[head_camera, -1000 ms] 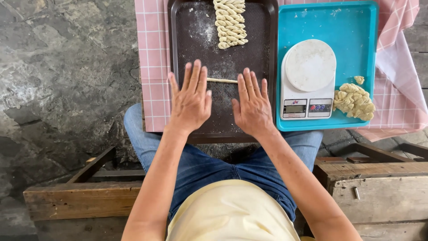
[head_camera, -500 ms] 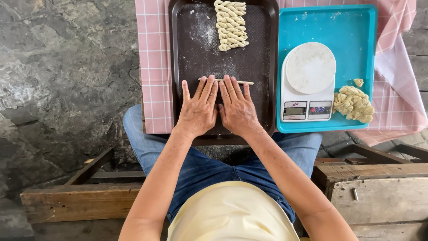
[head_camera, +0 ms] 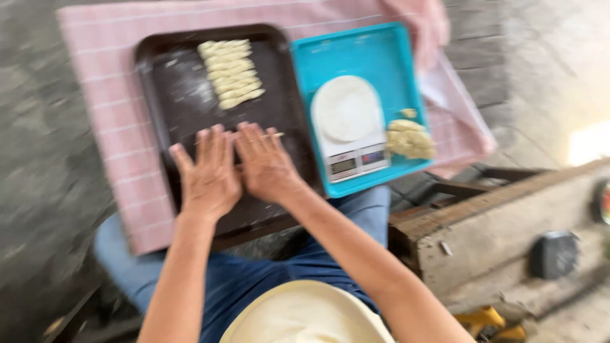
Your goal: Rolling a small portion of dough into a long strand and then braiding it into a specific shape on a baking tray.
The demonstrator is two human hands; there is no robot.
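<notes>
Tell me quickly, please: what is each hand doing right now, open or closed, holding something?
Left hand: open, flat, palm down on the dark tray, over the thin dough strand.
Right hand: open, flat on the same strand, gripping nothing.

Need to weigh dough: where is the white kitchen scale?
The white kitchen scale sits in the turquoise plastic tray, right of the dark baking tray, beside the dough lump.

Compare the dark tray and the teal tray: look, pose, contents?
The dark tray is brown-black and dusted with flour; the teal tray is bright blue-green and looks clean. The dark tray carries a row of twisted dough pieces and both hands; the teal tray carries a white scale and a dough lump. Both are rectangular, side by side on the pink checked cloth.
</notes>
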